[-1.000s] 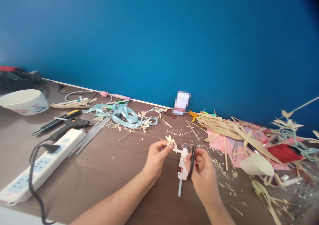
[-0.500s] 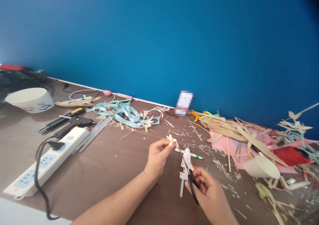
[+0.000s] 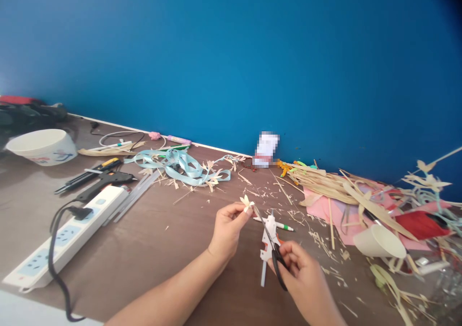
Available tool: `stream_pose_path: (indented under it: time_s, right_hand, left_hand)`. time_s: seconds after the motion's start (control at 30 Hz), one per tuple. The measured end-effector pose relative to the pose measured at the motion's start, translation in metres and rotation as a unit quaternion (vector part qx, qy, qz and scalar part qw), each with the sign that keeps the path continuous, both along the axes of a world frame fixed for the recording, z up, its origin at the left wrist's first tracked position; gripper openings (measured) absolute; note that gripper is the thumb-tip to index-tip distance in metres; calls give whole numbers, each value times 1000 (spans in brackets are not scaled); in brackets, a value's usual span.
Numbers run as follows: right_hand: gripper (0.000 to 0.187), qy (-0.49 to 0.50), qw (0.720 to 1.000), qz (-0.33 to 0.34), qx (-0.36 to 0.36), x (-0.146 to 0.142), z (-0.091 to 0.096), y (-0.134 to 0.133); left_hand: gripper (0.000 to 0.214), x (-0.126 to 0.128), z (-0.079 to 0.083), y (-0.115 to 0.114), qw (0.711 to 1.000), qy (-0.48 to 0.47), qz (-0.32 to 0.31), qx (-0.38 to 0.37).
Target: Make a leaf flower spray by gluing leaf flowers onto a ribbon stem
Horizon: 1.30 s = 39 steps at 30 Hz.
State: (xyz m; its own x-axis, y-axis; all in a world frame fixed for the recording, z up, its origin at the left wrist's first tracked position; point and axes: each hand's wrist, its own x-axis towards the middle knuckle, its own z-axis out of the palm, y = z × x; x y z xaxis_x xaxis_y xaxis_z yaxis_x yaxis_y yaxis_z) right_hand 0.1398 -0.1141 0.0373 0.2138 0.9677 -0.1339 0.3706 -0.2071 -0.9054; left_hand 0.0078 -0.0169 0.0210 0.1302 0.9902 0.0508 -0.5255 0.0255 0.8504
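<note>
My left hand (image 3: 228, 226) pinches a small cream straw flower (image 3: 247, 202) above the brown table (image 3: 151, 244). My right hand (image 3: 301, 273) grips black-handled scissors (image 3: 271, 246), whose blades point up-left and reach the flower's base. A white glue gun (image 3: 268, 246) lies on the table right under the scissors, with a glue stick poking out toward me. A green-capped pen (image 3: 283, 226) lies just beyond the gun.
A white power strip (image 3: 68, 232) with a black plug lies at the left, beside a black glue gun (image 3: 103, 181), light blue ribbon (image 3: 176, 165) and a white bowl (image 3: 39, 145). Straw strips, pink paper (image 3: 321, 206), a paper cup (image 3: 378, 242) and red cloth clutter the right.
My right hand dropped lower and swung the scissors from upright to pointing up-left at the flower. The left hand stayed nearly still, and the pen came into sight.
</note>
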Motion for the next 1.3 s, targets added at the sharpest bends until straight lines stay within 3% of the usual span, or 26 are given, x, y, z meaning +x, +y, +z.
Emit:
stream_pose_path:
  time_s: [0.53, 1.03, 1.3]
  right_hand:
    - [16, -40, 999, -22, 22, 9, -6, 1]
    - [15, -96, 995, 20, -20, 23, -5, -2]
    - [15, -185, 982, 40, -25, 27, -5, -2]
  left_hand:
    - [10, 1, -3, 3, 996, -55, -44, -51]
    - [10, 0, 0, 3, 993, -75, -81, -41]
    - [10, 0, -1, 1, 992, -73, -97, -34]
